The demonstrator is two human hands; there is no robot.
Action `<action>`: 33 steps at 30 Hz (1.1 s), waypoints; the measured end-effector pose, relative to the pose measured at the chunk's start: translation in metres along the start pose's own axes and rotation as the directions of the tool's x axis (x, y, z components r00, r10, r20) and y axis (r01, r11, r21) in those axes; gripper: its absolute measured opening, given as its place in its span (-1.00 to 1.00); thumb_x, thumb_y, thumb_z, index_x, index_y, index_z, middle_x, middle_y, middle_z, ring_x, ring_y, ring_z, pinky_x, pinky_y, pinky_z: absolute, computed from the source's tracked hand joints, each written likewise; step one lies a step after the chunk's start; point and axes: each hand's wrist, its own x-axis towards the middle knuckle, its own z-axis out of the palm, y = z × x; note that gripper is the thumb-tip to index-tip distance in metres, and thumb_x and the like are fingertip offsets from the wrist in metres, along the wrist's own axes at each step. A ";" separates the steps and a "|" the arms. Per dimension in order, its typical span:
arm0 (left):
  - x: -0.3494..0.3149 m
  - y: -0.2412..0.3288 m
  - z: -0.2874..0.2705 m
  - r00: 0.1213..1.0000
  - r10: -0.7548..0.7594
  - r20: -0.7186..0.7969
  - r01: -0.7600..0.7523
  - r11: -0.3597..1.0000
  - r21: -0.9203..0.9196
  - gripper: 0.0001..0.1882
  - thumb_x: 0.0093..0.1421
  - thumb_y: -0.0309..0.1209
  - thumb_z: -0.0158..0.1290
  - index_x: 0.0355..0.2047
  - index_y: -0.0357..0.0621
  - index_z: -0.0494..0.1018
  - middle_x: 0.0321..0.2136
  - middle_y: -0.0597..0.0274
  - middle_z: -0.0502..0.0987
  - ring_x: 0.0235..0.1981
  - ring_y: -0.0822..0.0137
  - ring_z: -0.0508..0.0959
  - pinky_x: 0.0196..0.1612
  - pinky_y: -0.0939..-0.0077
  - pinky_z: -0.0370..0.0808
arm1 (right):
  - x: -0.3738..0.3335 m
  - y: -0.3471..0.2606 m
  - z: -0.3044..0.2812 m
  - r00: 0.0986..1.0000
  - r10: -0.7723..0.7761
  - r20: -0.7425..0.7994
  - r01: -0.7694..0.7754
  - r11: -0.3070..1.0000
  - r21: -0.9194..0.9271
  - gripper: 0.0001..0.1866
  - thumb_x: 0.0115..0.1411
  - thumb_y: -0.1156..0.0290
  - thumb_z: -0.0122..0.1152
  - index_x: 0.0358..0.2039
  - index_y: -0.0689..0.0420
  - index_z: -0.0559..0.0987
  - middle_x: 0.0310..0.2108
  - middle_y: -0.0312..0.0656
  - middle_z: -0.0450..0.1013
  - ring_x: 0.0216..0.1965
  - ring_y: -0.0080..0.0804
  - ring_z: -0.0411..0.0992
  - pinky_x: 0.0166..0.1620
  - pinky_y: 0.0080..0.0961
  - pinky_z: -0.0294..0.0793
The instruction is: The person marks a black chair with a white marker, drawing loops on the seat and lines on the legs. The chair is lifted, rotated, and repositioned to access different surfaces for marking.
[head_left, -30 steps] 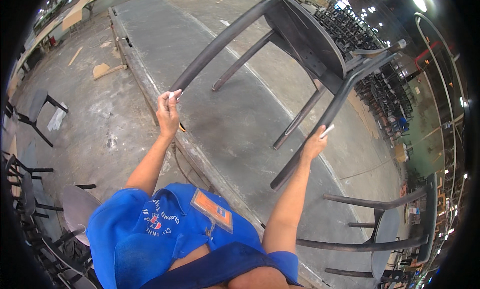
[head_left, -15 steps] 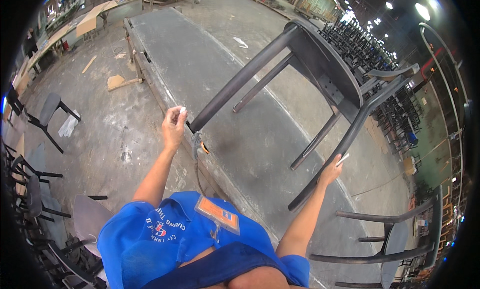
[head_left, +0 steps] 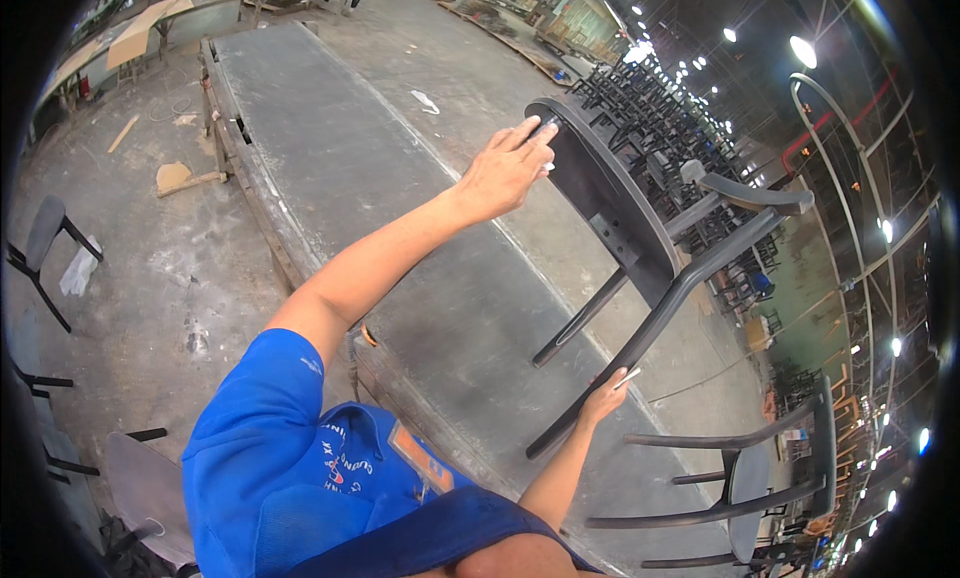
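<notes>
Dark grey, the armchair (head_left: 612,200) is held tilted across the right edge of the table (head_left: 440,318); the right hand (head_left: 603,398) is closed around one leg with a white stick (head_left: 628,377) between its fingers, while the left hand (head_left: 505,173) lies with fingers stretched over the seat's upper corner, its grip unclear. The chair could pivot or slip against the table, since the stick may weaken the right hold, and a swing could knock the second armchair (head_left: 745,493) at the table's lower right.
</notes>
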 end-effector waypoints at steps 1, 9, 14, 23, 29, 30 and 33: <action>0.000 0.002 0.002 0.999 0.010 -0.039 -0.010 1.000 0.014 -0.75 0.09 -0.43 0.09 -0.21 -0.15 0.34 0.07 0.08 0.34 0.13 0.04 0.30 0.02 0.19 0.33 | -0.003 -0.003 0.000 0.999 -0.020 -0.036 0.020 1.000 -0.007 -0.46 0.30 -0.02 -0.18 -0.34 0.32 0.41 -0.65 -0.17 0.34 -0.65 -0.41 0.33 -0.55 -0.46 0.29; -0.044 -0.014 -0.033 0.931 -0.230 -0.285 0.168 0.960 -0.226 -0.79 -0.05 -0.56 0.19 -0.34 -0.17 0.49 -0.39 0.22 0.55 -0.39 0.17 0.51 -0.25 0.38 0.46 | -0.009 -0.008 0.001 0.999 -0.023 -0.028 0.024 0.999 0.026 -0.48 0.30 -0.05 -0.18 -0.35 0.25 0.39 -0.66 -0.20 0.34 -0.66 -0.46 0.33 -0.57 -0.50 0.31; 0.002 -0.023 -0.010 0.967 -0.134 -0.217 0.079 0.966 -0.248 -0.82 -0.02 -0.48 0.17 -0.36 -0.11 0.48 -0.41 0.25 0.50 -0.36 0.18 0.49 -0.27 0.36 0.46 | -0.002 -0.002 -0.001 1.000 -0.006 -0.006 0.006 1.000 0.023 -0.47 0.29 -0.07 -0.18 -0.36 0.24 0.38 -0.66 -0.20 0.34 -0.67 -0.46 0.34 -0.57 -0.52 0.32; -0.006 -0.074 0.002 0.857 -0.436 0.275 0.509 0.636 -0.580 -0.86 0.15 -0.36 0.09 -0.35 -0.15 0.51 -0.43 0.22 0.56 -0.33 0.30 0.57 -0.23 0.49 0.47 | 0.005 -0.005 0.009 0.995 0.087 -0.041 -0.086 0.996 0.025 -0.42 0.26 -0.09 -0.14 -0.36 0.30 0.39 -0.66 -0.15 0.35 -0.66 -0.43 0.35 -0.55 -0.51 0.36; -0.018 -0.069 0.031 0.675 -0.713 0.189 0.645 0.446 -0.620 -0.74 0.29 -0.28 -0.10 -0.23 -0.28 0.32 -0.36 0.04 0.56 -0.35 0.28 0.59 -0.28 0.42 0.53 | 0.016 -0.006 0.016 0.997 0.069 -0.045 -0.064 0.992 0.107 -0.49 0.26 -0.04 -0.08 -0.39 0.26 0.38 -0.61 -0.20 0.34 -0.62 -0.45 0.36 -0.53 -0.52 0.41; -0.037 -0.067 0.024 0.625 -0.752 0.208 0.604 0.298 -0.739 -0.73 0.31 -0.28 -0.15 -0.17 -0.28 0.26 -0.32 0.00 0.55 -0.33 0.24 0.59 -0.27 0.39 0.55 | 0.021 -0.005 0.015 0.994 0.110 -0.020 -0.108 0.990 0.086 -0.47 0.25 -0.07 -0.07 -0.32 0.26 0.41 -0.59 -0.17 0.36 -0.62 -0.45 0.37 -0.54 -0.53 0.42; -0.103 -0.049 0.004 0.554 -0.830 0.067 0.622 0.360 -0.695 -0.72 0.35 -0.29 -0.24 -0.12 -0.29 0.18 -0.25 -0.05 0.52 -0.27 0.20 0.58 -0.23 0.38 0.55 | 0.035 -0.005 0.011 0.984 0.107 0.140 -0.136 0.967 0.214 -0.48 0.24 -0.09 -0.06 -0.42 0.20 0.40 -0.60 -0.18 0.39 -0.62 -0.45 0.39 -0.54 -0.57 0.41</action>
